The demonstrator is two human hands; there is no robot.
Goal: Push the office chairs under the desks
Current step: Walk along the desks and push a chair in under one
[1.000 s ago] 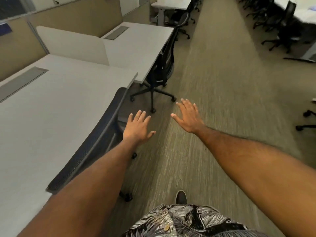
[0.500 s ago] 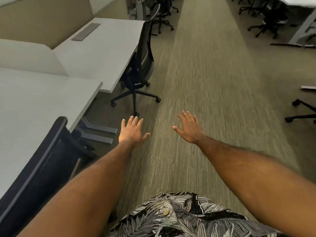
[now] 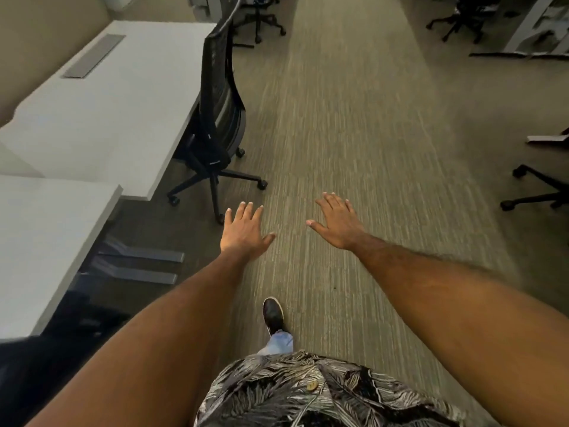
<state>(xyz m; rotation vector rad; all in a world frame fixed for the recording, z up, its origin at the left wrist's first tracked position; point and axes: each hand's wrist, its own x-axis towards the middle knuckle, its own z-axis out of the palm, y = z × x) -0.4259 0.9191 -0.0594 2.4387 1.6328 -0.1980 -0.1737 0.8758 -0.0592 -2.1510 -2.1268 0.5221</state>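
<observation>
A black mesh office chair (image 3: 220,97) stands at the edge of a white desk (image 3: 117,100) ahead on the left, its seat partly under the top and its wheeled base (image 3: 215,183) out on the carpet. My left hand (image 3: 244,231) is stretched forward, open and palm down, just short of the base's nearest wheel and touching nothing. My right hand (image 3: 338,221) is open too, held over the carpet aisle. A nearer white desk (image 3: 46,238) lies at the lower left, with a dark chair (image 3: 46,349) tucked below it.
Grey desk feet (image 3: 141,263) lie on the floor between the two desks. More black chairs (image 3: 261,13) stand farther up the aisle, and others at the upper right (image 3: 462,16). A chair base (image 3: 538,189) juts in at the right edge. My shoe (image 3: 272,314) steps on the carpet.
I have walked forward along the aisle. The near chair has slid out of view to the lower left, and the chair ahead has come closer. Both hands stay open and outstretched.
</observation>
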